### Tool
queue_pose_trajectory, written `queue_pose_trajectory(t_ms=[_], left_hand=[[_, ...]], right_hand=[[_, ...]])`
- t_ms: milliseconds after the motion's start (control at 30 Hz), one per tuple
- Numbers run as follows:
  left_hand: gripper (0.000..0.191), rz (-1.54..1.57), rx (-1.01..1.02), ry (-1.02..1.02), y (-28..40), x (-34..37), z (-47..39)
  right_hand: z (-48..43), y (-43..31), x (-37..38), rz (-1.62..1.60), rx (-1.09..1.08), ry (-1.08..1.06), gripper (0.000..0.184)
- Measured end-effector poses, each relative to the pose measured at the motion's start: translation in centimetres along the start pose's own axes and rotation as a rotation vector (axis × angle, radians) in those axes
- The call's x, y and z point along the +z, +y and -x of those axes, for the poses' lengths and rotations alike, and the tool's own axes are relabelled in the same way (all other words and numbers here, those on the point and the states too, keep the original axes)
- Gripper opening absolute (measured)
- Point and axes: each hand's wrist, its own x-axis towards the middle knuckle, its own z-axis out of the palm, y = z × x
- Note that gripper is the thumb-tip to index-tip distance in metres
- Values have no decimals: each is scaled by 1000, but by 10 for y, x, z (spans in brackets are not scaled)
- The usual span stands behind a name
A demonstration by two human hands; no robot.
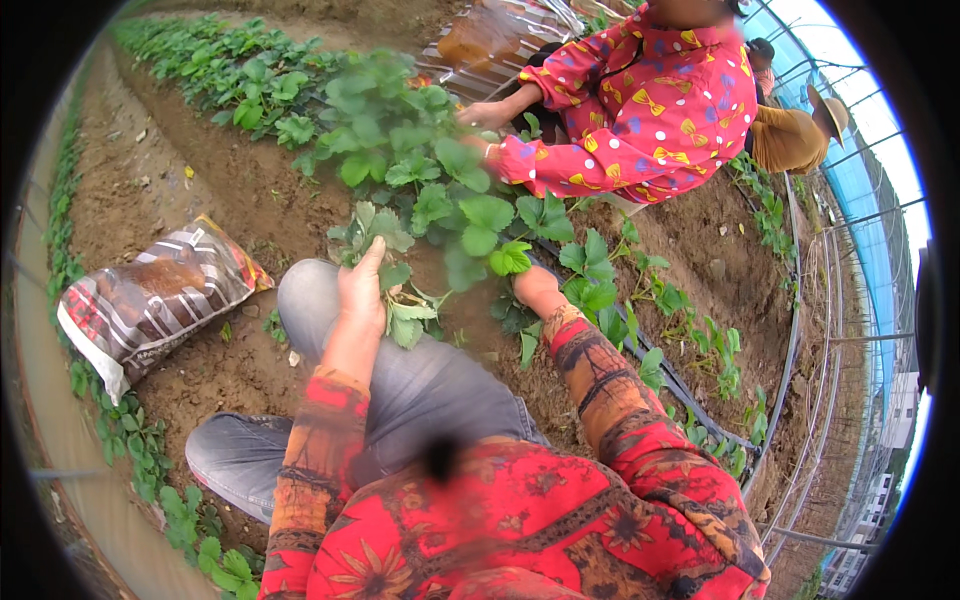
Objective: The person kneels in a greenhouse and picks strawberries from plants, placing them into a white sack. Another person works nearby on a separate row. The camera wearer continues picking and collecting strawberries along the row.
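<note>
My left hand [362,289] is closed around a bunch of picked strawberry leaves [375,229], held above my bent knee; leaves stick out above and below the fist. My right hand [537,288] reaches in at the near edge of the row of strawberry plants [484,217], under a bright green leaf. Its fingertips are hidden by foliage, so whether it grips a stem cannot be told. Leafy strawberry plants lie between and ahead of my hands. A blur covers part of the view over the leaves.
A co-worker in a patterned pink jacket [637,112] reaches into the same row from the far side. A filled plastic sack [165,292] lies on the soil at left. Black drip hose [675,390] runs along the row. Another person [791,139] bends farther back.
</note>
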Motion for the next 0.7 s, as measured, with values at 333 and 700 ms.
queue_pose_trajectory(t_ms=[333, 700], left_hand=[[18, -40, 5, -3, -5, 4, 5], [28, -30, 18, -30, -7, -9, -4]], right_hand=[[-61, 24, 54, -580, -212, 309, 23], [-37, 23, 38, -23, -299, 223, 28]])
